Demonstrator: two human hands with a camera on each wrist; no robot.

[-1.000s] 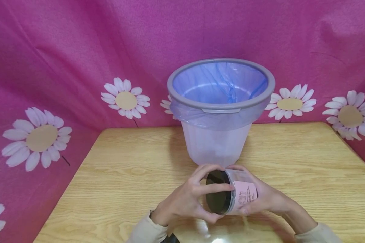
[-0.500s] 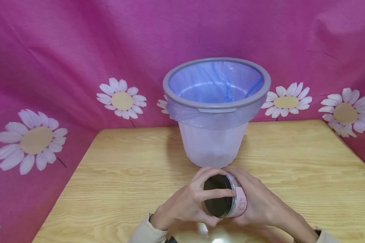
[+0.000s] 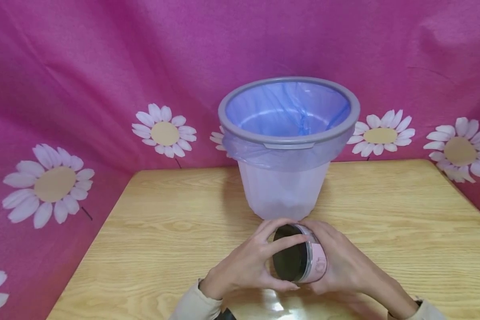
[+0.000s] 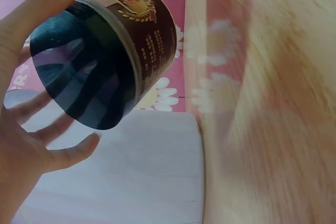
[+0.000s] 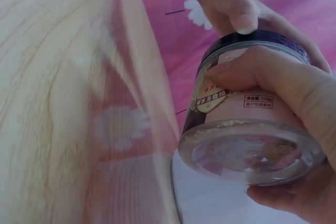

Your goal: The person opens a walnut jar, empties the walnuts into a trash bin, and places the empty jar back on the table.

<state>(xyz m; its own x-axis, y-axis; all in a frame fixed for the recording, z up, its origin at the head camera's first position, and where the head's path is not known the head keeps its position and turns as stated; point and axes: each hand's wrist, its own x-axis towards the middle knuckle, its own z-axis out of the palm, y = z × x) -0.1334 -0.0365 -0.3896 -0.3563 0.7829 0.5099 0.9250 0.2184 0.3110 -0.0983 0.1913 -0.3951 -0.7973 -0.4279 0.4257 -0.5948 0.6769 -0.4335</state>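
Observation:
A clear round plastic jar with a dark screw lid is held tilted above the table, lid toward the left. My right hand grips the jar's body; its thumb lies over the label in the right wrist view. With fingers spread around the lid's edge, my left hand holds the lid end. Its thumb presses the lid's rim, while some fingers stand a little off the lid in the left wrist view. The label is brown and pink with printing. The jar's clear base shows; its contents are unclear.
Behind the hands stands a whitish bin with a grey rim and a blue-purple bag liner. The wood-grain table extends to both sides. A pink cloth with white daisies hangs behind and beside it.
The right hand has turned the jar, so less of the pink label faces the head camera. The left hand stays around the lid, its fingers slightly shifted.

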